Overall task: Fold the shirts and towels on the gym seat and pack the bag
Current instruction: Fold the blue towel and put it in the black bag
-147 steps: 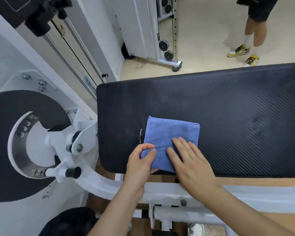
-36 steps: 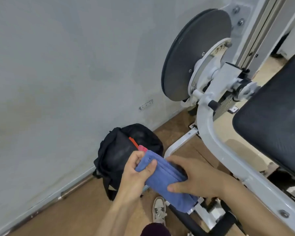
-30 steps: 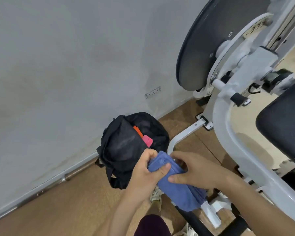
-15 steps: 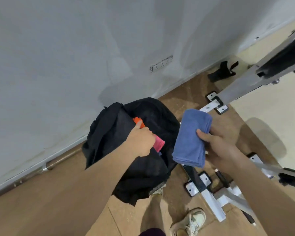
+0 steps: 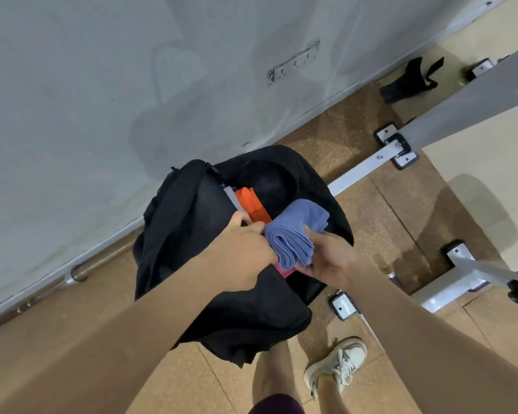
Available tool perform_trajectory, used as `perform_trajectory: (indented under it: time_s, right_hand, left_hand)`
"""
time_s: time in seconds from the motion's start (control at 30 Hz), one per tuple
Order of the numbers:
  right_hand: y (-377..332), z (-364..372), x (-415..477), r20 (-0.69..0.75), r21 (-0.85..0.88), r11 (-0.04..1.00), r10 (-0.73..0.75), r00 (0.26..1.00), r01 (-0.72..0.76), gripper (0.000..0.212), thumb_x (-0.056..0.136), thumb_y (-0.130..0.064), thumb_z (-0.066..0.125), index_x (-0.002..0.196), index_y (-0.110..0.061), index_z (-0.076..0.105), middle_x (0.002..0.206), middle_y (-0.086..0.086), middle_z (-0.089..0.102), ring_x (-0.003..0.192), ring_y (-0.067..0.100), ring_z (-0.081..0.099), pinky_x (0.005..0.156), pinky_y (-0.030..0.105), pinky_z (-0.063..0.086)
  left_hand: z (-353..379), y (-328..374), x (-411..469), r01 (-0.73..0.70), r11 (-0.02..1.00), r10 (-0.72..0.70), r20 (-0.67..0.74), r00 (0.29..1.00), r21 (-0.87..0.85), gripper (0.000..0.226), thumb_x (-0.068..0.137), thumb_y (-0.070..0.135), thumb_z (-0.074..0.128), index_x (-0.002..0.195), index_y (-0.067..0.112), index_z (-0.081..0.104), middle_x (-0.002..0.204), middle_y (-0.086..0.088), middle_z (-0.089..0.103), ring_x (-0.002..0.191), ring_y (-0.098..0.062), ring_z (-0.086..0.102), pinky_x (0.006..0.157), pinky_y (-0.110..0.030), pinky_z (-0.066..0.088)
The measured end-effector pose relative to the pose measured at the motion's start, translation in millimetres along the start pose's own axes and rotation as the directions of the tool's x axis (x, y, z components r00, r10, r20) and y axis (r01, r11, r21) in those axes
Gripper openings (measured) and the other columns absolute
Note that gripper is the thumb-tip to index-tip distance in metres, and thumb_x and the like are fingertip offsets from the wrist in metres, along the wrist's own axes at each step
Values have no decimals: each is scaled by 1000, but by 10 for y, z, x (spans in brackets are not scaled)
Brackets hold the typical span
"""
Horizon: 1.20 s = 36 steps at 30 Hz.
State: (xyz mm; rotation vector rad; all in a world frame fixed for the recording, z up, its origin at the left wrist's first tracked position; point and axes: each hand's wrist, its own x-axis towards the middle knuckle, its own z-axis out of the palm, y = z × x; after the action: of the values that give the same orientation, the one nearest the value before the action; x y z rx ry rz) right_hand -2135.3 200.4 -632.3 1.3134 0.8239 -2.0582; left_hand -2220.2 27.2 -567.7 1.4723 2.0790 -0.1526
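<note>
- The right hand [image 5: 326, 259] is holding the folded blue towel [image 5: 293, 234]; its grip is closing round the roll from the right and from below, with the thumb lying on the top fold.
- The towel is sitting in this grip just over the open mouth of the black bag [image 5: 192, 222], its far end pointing down into the opening.
- The left hand [image 5: 243, 246] is reaching to the near edge of the same opening, just beside the towel and touching its left side.
- Its fingers are curling down into the bag and the thumb is resting on the black flap. I cannot tell if this grip is clasping something, because the fingertips are hidden.
- Inside the bag an orange cloth [image 5: 251, 204] is standing between the left hand and the towel, and a pink cloth [image 5: 284, 271] is showing under the towel.
- The bag is standing on the brown floor [image 5: 386, 204] against the grey wall [image 5: 102, 85], near the white machine frame [image 5: 368, 165].
- A pale shoe [image 5: 338, 363] is standing on the floor below the right arm.
</note>
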Motion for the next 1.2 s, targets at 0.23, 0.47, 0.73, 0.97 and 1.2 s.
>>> perform_trajectory:
  time_s: [0.23,0.47,0.73,0.97,1.2]
  right_hand:
    - [279,152,33,-100,-142,964,-239,966,224,53,78,-1,76,125,-10,54,115,9,69,101,24,69,77,40,60]
    - [325,495,-48,33,-726,655,-271,962,209,23,87,-2,64,75,-13,48,75,-10,44,66,-5,43,66,8,35]
    - [-8,190,-226,-68,-556,825,-163,984,98,42,83,-45,71,112,-16,61,100,5,61,93,15,58,96,45,49]
    - [26,193,-116,48,-738,602,-404,913,305,22,82,-10,74,103,-11,71,96,1,72,90,14,68,90,38,55]
    - [139,82,-195,53,-627,732,-300,953,265,18,74,8,75,86,-5,69,89,12,72,76,16,66,74,25,54]
  left_hand:
    - [-28,-97,-582,32,992,-56,-195,979,-123,29,44,8,42,56,24,63,50,12,49,68,-11,49,104,-31,23]
    - [-76,96,-283,78,989,-116,-324,939,-129,20,50,8,46,51,24,58,49,12,45,69,-11,55,98,-38,24]
    - [308,272,9,207,974,-222,-240,945,-87,24,54,9,75,73,22,71,74,8,62,93,-17,62,104,-44,23]
    - [280,159,-59,136,935,-247,-326,913,-326,36,55,7,57,86,24,62,93,10,60,104,-18,57,105,-35,23]
    - [-37,-82,17,170,975,-172,-2,985,-143,19,88,27,62,105,36,61,107,17,53,121,-8,37,114,-50,0]
